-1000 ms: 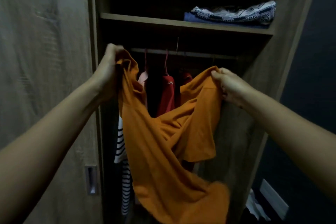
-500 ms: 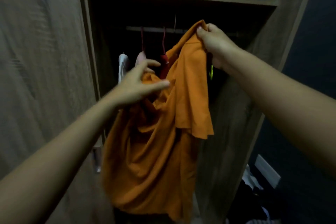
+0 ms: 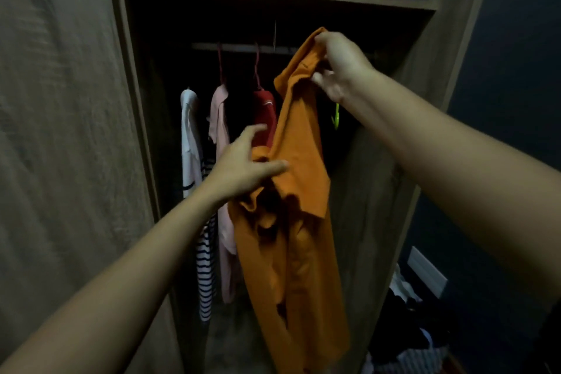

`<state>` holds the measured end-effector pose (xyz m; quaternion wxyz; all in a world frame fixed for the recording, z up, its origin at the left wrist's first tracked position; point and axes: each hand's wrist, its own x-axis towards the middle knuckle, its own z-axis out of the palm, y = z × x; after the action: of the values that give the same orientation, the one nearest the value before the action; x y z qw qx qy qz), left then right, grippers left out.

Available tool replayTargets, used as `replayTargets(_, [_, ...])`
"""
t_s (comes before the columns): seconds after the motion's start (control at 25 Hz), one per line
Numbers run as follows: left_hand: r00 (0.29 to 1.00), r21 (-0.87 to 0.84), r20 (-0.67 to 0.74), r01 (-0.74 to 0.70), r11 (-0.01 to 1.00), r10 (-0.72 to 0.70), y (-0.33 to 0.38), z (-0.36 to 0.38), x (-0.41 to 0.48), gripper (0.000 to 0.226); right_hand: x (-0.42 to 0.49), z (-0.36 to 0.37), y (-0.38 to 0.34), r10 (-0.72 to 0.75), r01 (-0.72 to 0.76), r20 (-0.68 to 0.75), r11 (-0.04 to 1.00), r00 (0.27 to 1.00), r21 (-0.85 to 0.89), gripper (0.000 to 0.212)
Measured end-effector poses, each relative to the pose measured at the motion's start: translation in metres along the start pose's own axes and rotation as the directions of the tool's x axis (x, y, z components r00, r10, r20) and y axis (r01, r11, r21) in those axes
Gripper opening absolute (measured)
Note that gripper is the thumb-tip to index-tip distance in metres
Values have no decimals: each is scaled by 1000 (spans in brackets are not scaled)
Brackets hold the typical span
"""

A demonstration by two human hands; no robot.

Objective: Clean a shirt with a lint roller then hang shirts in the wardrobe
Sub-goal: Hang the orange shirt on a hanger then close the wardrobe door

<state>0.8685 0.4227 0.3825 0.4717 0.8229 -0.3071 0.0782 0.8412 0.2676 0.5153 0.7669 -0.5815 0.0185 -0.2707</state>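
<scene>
Grip has changed: the right hand (image 3: pixel 337 67) alone now pinches the orange shirt (image 3: pixel 297 191) by its collar at twelve o'clock, below the rail (image 3: pixel 243 48); the left hand (image 3: pixel 243 167), released and spread, steadies the fabric at nine o'clock, likely readying it for a hanger.

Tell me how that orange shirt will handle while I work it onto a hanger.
Probably very floppy: the orange shirt hangs in loose folds from the right hand pinching its top. It looks light, since that one pinch seems to carry it. It will likely bunch and twist; the left hand, fingers spread, is already against crumpled cloth.
</scene>
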Motion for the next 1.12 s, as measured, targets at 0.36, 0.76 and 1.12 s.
replayTargets(0.36, [995, 315, 60, -91, 945, 76, -8, -44, 7, 15, 11, -53, 11, -181, 128, -17, 757, 983, -641, 13])
replayTargets(0.76, [949, -236, -315, -72, 969, -6, 30, -73, 8, 11, 2, -43, 42, -265, 359, 244, 634, 933, -685, 30])
replayTargets(1.12, [883, 394, -323, -202, 897, 340, 35, -79, -3, 31, -19, -66, 53, 13, 502, 510, 148, 860, -852, 24])
